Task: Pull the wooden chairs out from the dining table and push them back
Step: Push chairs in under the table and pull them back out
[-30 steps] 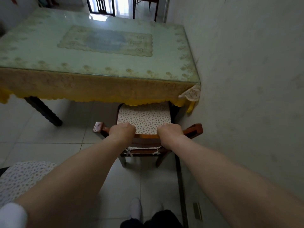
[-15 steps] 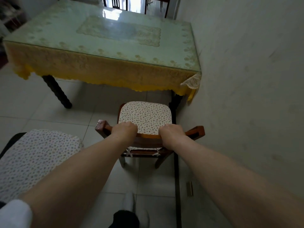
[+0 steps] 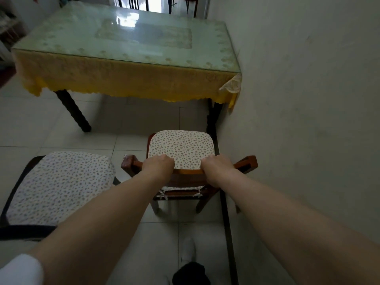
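Observation:
A wooden chair [image 3: 245, 164] with a speckled seat cushion [image 3: 181, 149] stands on the tiled floor, fully clear of the dining table [image 3: 123, 46], close to the wall on the right. My left hand [image 3: 158, 164] and my right hand [image 3: 216, 166] both grip the chair's top back rail, about a cushion's width apart. The table has a glass top over a yellow lace cloth and dark turned legs. A second chair with the same cushion [image 3: 59, 186] stands pulled out at my left, its dark frame partly hidden by my forearm.
A pale wall [image 3: 308, 120] runs along the right, with a dark skirting strip [image 3: 228, 233] at floor level. My white shoe [image 3: 188, 251] is on the tiles behind the chair. More dark chairs [image 3: 133, 3] stand beyond the table's far end.
The chair has slid back out from under the table; its whole seat cushion now shows. I have stepped back, and the second chair at left has come further into view.

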Demonstrator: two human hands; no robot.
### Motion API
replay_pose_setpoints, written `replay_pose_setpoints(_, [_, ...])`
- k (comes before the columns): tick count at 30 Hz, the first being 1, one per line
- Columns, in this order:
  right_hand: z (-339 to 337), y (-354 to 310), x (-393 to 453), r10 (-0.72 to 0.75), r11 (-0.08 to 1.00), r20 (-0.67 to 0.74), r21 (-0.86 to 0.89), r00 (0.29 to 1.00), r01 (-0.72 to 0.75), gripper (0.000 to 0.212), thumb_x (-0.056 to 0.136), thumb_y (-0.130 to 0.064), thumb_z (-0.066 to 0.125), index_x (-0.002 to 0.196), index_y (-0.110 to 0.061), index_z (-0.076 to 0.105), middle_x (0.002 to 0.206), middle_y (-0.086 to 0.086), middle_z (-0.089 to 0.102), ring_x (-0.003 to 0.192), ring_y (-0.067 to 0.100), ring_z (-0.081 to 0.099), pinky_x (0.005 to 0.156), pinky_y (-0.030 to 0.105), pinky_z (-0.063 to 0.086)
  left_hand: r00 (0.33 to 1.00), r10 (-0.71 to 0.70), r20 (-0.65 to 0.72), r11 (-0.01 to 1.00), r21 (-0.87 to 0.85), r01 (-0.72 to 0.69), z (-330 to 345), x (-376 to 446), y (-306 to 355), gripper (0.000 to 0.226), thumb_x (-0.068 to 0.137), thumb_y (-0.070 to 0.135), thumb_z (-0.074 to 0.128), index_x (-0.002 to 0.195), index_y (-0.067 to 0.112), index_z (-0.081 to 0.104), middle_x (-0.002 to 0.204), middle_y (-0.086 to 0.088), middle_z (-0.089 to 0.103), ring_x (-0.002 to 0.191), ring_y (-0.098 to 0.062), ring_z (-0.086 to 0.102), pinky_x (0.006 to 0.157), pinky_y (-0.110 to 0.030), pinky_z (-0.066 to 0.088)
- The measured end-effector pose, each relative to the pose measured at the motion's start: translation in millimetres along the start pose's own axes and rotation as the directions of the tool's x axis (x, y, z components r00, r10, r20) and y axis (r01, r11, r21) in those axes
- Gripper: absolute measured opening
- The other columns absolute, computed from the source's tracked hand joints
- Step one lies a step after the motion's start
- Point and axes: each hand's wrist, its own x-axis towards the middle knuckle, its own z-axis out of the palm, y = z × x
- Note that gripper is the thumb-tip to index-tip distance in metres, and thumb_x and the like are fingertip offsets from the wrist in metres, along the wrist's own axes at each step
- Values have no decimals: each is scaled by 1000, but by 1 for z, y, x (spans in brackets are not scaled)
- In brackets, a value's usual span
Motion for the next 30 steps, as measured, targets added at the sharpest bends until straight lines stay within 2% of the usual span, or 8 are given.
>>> replay_pose_setpoints(10, [38, -51, -72, 0, 1000, 32, -8, 999, 0, 29, 87, -14, 60, 116, -16, 56, 113, 8, 56, 101, 27, 57, 77, 37, 47, 1000, 25, -11, 999, 20, -24, 47, -79, 5, 22, 91, 6, 57, 112, 13, 61, 96, -5, 50, 91, -23, 52, 74, -36, 47])
replay_pose_setpoints(16, [55, -66, -105, -10, 1000, 5, -24, 1000, 11, 25, 85, -11, 62, 109, -17, 59, 105, 6, 59, 92, 25, 58, 72, 36, 51, 1000, 0, -14, 1000, 11, 0, 64, -118, 13, 20, 91, 6, 58, 109, 14, 60, 94, -5, 53, 85, -21, 55, 70, -34, 48])
replay_pose_setpoints(26, [92, -81, -171, -30, 999, 1, -38, 1000, 30, 29, 84, -13, 65, 111, -17, 59, 103, 6, 58, 91, 24, 57, 65, 34, 45, 999, -42, -10, 998, 37, 42, 103, -183, 48, 26, 91, 4, 56, 115, 13, 60, 110, -8, 56, 102, -28, 58, 74, -37, 45])
replay_pose_setpoints(30, [100, -87, -188, -33, 998, -10, -52, 999, 33, 27, 85, -14, 65, 111, -17, 58, 103, 6, 58, 91, 24, 58, 70, 36, 50, 999, -45, -27, 998, 52, 47, 113, -197, 55, 25, 91, 3, 55, 113, 12, 61, 110, -9, 57, 101, -29, 59, 72, -37, 45])
